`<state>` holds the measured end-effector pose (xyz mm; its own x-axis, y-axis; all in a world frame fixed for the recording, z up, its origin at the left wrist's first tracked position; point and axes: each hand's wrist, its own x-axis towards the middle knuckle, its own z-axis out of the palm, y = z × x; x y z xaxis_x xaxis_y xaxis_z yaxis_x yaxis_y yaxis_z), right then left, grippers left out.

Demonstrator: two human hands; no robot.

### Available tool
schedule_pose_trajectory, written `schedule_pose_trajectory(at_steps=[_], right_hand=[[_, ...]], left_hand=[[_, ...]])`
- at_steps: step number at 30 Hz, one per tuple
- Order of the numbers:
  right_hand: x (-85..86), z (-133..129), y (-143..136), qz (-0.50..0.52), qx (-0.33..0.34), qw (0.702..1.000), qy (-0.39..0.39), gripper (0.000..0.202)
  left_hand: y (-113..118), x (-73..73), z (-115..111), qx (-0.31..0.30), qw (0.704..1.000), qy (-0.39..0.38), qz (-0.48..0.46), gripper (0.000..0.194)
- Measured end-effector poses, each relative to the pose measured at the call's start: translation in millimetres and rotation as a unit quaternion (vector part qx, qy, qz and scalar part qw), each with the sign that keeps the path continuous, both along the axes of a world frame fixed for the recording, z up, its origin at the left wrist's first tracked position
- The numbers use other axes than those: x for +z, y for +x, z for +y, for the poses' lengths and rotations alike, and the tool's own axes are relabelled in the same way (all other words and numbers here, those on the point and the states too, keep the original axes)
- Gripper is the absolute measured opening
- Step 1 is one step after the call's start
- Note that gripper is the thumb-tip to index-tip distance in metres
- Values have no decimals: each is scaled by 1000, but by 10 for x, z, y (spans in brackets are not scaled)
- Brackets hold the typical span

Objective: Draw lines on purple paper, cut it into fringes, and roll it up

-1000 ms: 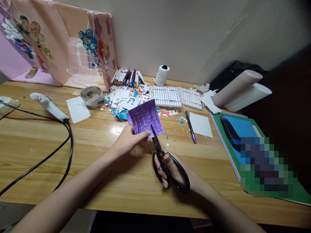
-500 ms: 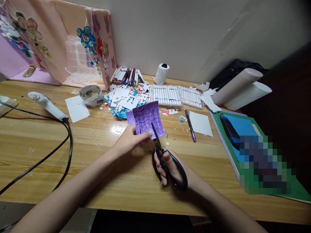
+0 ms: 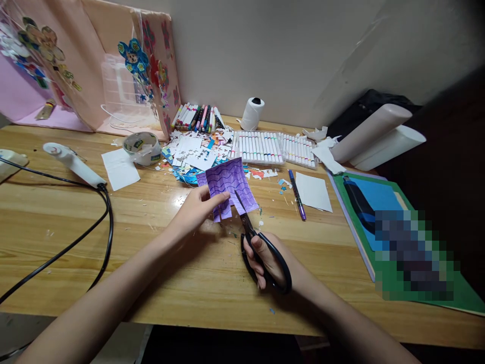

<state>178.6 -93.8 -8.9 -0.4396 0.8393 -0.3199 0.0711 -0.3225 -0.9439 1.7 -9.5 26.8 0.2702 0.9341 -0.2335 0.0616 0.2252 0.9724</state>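
Purple paper [image 3: 234,177] with dark wavy lines is pinched at its lower left by my left hand [image 3: 199,206], thumb on top. Slits run up from its near edge, and a strip beside my thumb hangs partly cut. My right hand [image 3: 265,260] is wrapped round the black handles of the scissors [image 3: 248,225]. Their blades point up and left, overlap the paper's lower part and look nearly closed along a cut. Behind my left fingers, another piece of the purple paper shows; whether it joins the front sheet I cannot tell.
Paper scraps [image 3: 193,151] are heaped behind the paper, near marker sets [image 3: 257,146] and a thread spool [image 3: 251,114]. A purple pen [image 3: 296,194] lies by white paper [image 3: 313,192] on the right. Tape [image 3: 142,147], a white handheld device [image 3: 74,164] and black cables [image 3: 108,237] occupy the left.
The scissor blades have come together, and a gap now shows in the paper's near edge. My left thumb has shifted slightly left and up, while the scissors' handles moved a little right.
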Motion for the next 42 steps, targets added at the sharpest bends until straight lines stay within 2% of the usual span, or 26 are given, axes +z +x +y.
schedule_pose_trajectory(at_steps=[3, 8, 12, 21, 28, 36, 42], right_hand=[[4, -10, 8, -7, 10, 1000, 3, 62], [99, -28, -7, -18, 29, 999, -9, 68], [162, -54, -32, -4, 34, 999, -23, 73], [14, -50, -61, 18, 8, 999, -38, 64], [83, -56, -61, 16, 13, 1000, -20, 73], [56, -28, -92, 23, -8, 998, -52, 67], [82, -50, -61, 2, 5, 1000, 0, 73]], left_hand=[[-8, 12, 10, 42, 999, 0, 7, 34], [-2, 30, -4, 55, 998, 21, 21, 30], [3, 39, -16, 33, 999, 29, 21, 27], [14, 18, -18, 22, 999, 18, 14, 27], [18, 3, -46, 2, 1000, -5, -17, 27], [26, -13, -50, -5, 999, -26, -37, 28], [35, -17, -66, -37, 997, -48, -45, 26]])
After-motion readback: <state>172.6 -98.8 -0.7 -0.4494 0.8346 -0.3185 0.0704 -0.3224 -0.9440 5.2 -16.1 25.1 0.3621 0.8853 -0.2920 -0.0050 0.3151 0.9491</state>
